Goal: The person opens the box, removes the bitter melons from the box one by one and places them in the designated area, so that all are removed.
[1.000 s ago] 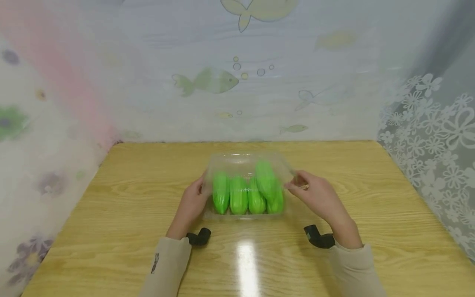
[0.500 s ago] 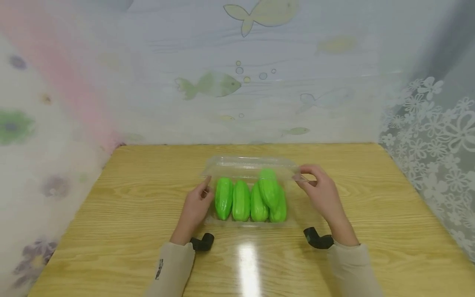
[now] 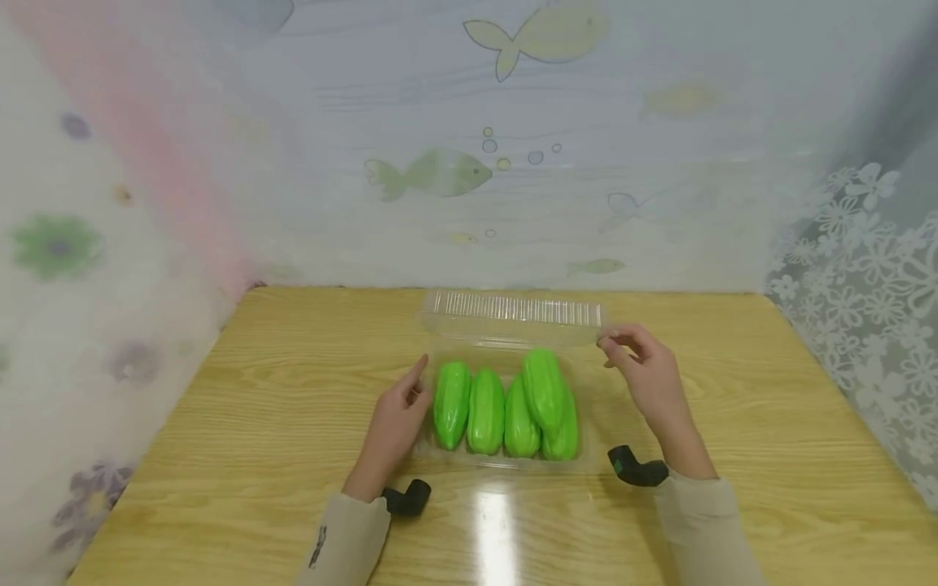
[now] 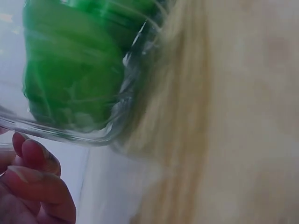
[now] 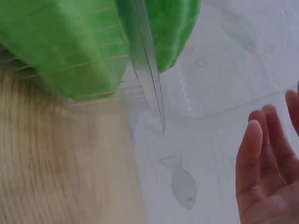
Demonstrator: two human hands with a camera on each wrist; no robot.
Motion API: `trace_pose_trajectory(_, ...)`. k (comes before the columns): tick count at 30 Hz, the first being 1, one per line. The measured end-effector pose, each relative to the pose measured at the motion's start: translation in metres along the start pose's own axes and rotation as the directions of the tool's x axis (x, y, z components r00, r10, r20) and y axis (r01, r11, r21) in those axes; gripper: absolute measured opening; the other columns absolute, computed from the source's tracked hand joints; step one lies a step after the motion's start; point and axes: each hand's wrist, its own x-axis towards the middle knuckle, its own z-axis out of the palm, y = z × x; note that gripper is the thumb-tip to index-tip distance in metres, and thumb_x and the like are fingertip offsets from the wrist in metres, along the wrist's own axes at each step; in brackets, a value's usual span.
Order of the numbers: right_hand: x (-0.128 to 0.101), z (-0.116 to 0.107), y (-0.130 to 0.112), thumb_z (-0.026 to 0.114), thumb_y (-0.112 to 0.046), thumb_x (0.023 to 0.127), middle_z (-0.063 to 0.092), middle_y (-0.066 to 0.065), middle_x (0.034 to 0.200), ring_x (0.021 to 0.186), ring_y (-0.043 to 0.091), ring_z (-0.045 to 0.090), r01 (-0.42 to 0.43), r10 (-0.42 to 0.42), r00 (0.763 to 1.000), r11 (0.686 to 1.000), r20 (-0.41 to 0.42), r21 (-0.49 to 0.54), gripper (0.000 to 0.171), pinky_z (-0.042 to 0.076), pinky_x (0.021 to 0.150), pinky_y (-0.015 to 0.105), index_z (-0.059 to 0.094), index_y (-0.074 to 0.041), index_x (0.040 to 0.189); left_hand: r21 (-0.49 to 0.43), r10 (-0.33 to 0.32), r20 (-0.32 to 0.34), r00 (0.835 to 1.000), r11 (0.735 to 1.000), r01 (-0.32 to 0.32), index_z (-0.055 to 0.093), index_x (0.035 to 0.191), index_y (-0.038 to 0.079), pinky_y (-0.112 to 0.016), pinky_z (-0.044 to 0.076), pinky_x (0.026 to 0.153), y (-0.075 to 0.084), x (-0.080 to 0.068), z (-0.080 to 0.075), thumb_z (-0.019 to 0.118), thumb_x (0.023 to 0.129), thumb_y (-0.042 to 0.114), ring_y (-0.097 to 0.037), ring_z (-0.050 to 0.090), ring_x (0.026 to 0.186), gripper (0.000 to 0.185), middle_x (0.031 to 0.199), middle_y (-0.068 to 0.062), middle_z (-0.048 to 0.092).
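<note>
A clear plastic clamshell box [image 3: 506, 465] lies on the table, holding several glossy, bright green, ridged, cucumber-like pieces [image 3: 486, 413]. One of them leans on top of the others at the right. The box's clear lid [image 3: 513, 313] is tipped back toward the wall. With thumb and index finger, my right hand [image 3: 648, 374] pinches the lid's right corner; the right wrist view shows this hand's other fingers [image 5: 250, 154] extended. Beside the box's left wall is my left hand [image 3: 396, 419], index finger pointing forward. Its fingertips [image 4: 35, 154] are close to the rim in the left wrist view.
The wood-grain table [image 3: 278, 407] ends at a fish-patterned sheet [image 3: 557, 187] behind. Floral sheets hang at both sides. Black elbow-shaped pieces [image 3: 408, 498] sit at both wrists, by the sleeves.
The lid has swung up and back off the green pieces, with my right hand moving along at its corner. My left hand's index finger now points forward beside the box. The head view shifted slightly.
</note>
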Motion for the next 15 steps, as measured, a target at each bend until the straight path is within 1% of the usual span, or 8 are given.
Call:
trace_pose_trajectory(4,0.004,0.0,-0.005,0.052,-0.025,0.091,0.058,0.017,0.098,0.084,0.013,0.056,0.018,-0.018,1.0,1.0,-0.023,0.014,0.029,0.047,0.067,0.024,0.057,0.001,0.104,-0.022,-0.003,-0.011,1.0,1.0,0.003,0.037,0.137,0.023,-0.03,0.042,0.062,0.0,-0.003,0.001,0.049,0.09,0.025,-0.015,0.047,0.071,0.049,0.087,0.003,0.053)
trace_pose_trajectory(6,0.008,-0.001,-0.004,0.05,-0.025,0.092,0.058,0.019,0.096,0.08,0.014,0.056,0.025,-0.024,0.999,1.0,-0.023,0.018,0.029,0.047,0.066,0.024,0.057,0.0,0.104,-0.043,-0.002,-0.016,1.0,0.999,0.001,0.036,0.138,0.021,-0.03,0.041,0.063,0.0,-0.005,0.002,0.049,0.09,0.025,-0.015,0.047,0.072,0.049,0.087,0.002,0.053)
trace_pose_trajectory(8,0.012,-0.001,0.0,0.05,-0.026,0.092,0.058,0.018,0.096,0.079,0.015,0.056,0.024,-0.024,1.0,0.999,-0.017,0.033,0.029,0.047,0.066,0.026,0.057,-0.001,0.105,-0.061,0.0,-0.016,1.0,0.998,-0.001,0.036,0.138,0.019,-0.03,0.041,0.064,-0.001,-0.008,0.002,0.05,0.091,0.024,-0.016,0.046,0.072,0.049,0.086,0.001,0.053)
trace_pose_trajectory(12,0.023,0.0,0.015,0.052,-0.028,0.09,0.057,0.017,0.1,0.085,0.017,0.055,0.016,-0.016,1.0,0.997,-0.005,0.082,0.031,0.047,0.069,0.029,0.058,-0.003,0.106,-0.078,-0.01,-0.009,1.0,0.997,0.009,0.037,0.137,0.02,-0.028,0.04,0.062,-0.003,-0.013,0.002,0.048,0.092,0.024,-0.014,0.045,0.069,0.046,0.084,0.0,0.051)
trace_pose_trajectory(15,0.035,0.005,0.025,0.055,-0.033,0.088,0.058,0.01,0.103,0.091,0.016,0.054,-0.008,0.011,0.999,0.996,-0.031,0.087,0.032,0.045,0.075,0.027,0.059,-0.008,0.106,-0.076,-0.008,-0.017,1.0,0.997,0.007,0.034,0.139,0.018,-0.026,0.039,0.059,-0.002,-0.014,0.001,0.047,0.092,0.022,-0.014,0.043,0.065,0.049,0.079,-0.001,0.049)
